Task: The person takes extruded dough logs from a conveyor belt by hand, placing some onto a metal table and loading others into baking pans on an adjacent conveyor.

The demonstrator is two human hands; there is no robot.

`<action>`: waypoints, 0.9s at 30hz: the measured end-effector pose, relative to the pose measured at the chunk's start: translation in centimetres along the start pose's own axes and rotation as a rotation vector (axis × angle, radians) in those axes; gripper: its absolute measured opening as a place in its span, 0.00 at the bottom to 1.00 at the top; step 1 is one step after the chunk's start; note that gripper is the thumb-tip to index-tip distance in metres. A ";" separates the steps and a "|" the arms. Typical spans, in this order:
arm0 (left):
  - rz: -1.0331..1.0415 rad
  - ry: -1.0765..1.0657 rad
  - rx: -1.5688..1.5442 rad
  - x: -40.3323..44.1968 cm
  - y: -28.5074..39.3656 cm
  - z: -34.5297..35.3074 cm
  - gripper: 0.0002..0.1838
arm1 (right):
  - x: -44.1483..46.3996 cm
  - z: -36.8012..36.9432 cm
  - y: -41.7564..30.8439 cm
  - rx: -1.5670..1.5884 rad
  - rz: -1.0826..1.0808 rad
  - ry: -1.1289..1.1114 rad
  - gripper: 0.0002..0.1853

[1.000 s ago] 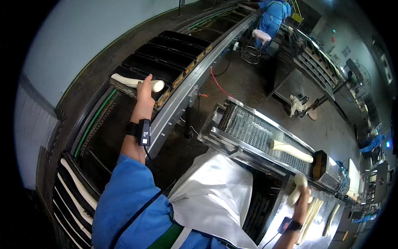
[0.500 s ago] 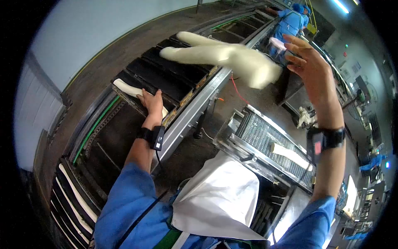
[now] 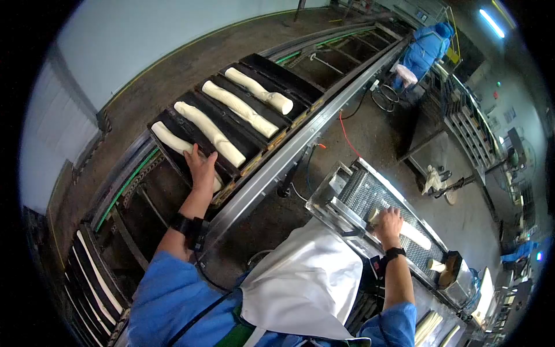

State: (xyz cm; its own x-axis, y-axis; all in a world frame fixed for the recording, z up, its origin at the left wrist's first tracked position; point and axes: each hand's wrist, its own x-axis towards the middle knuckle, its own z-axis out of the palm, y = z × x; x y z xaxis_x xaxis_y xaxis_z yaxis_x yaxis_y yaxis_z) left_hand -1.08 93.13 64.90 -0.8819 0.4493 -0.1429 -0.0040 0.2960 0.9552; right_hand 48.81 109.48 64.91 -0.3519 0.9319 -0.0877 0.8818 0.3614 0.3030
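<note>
In the nearest black tray (image 3: 184, 146) lies a thick cream-coloured stalk (image 3: 167, 136). My left hand (image 3: 201, 169) is closed over its near part, fingers curled on it. Beyond it, three similar stalks (image 3: 208, 132) lie one to a tray on the conveyor. Over to the right, my right hand (image 3: 388, 224) grips another cream-coloured stalk (image 3: 415, 236) lying on a metal mesh belt (image 3: 363, 194). My fingers hide part of that stalk near its left end. A short pale piece (image 3: 436, 265) is at the belt's lower end.
The conveyor's metal side rail (image 3: 272, 169) runs away to the upper right. More trays holding pale stalks (image 3: 95, 274) are at lower left. A person in blue (image 3: 425, 49) stands far off beside the line. Thin pale stalks (image 3: 428, 327) lie at lower right.
Large stalks that were in mid-air, blurred, now lie in the black trays. My right hand, raised and open before, has come down onto the stalk on the mesh belt. My left hand stays on its stalk.
</note>
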 end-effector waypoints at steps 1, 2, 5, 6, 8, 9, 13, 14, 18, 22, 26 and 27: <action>0.014 -0.005 0.011 -0.3 -0.1 -0.4 0.42 | 0.2 -0.2 0.0 -0.001 -0.001 -0.002 0.21; -0.011 0.009 0.050 -0.7 -0.1 -0.9 0.41 | 0.7 -0.4 0.1 0.136 0.049 0.038 0.18; -0.002 0.032 0.050 -1.6 -0.7 -2.3 0.41 | 4.0 -1.8 3.9 0.636 0.061 0.331 0.17; 0.011 0.059 0.033 -1.2 -1.3 -2.6 0.42 | 5.1 -4.9 5.2 0.744 0.054 0.458 0.17; 0.101 0.114 0.150 -1.9 -0.7 -3.0 0.40 | 5.1 -14.2 5.9 1.195 0.165 0.470 0.11; 0.203 0.131 0.266 -2.3 -0.4 -3.0 0.39 | 5.4 -16.9 7.5 1.344 0.080 0.490 0.14; 0.541 0.041 0.406 -4.2 2.9 -0.5 0.38 | 4.7 -28.4 4.1 1.938 -0.322 0.433 0.33; 0.517 0.041 0.391 -4.4 3.8 0.2 0.38 | 4.4 -29.9 2.9 1.940 -0.322 0.431 0.33; 0.377 0.154 0.546 -0.2 2.3 -0.6 0.41 | 4.0 -30.2 1.2 1.888 -0.556 0.242 0.47; -0.057 0.126 -0.018 2.6 0.6 -3.6 0.46 | 4.4 -22.0 3.9 1.596 -0.249 0.133 0.49; -0.250 0.012 -0.183 1.2 3.3 -5.8 0.43 | 4.4 -6.9 8.8 1.056 -0.152 0.133 0.51; -0.267 -0.014 -0.180 0.5 3.8 -6.2 0.42 | 3.3 -4.6 10.1 0.887 -0.001 0.009 0.51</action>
State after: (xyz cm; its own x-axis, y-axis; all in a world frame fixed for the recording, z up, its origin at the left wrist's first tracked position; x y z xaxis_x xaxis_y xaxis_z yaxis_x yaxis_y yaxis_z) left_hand -4.48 89.26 70.02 -0.8319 0.3880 -0.3966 -0.3186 0.2513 0.9140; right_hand 55.08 116.07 72.08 -0.3520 0.9327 -0.0789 0.7989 0.2555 -0.5444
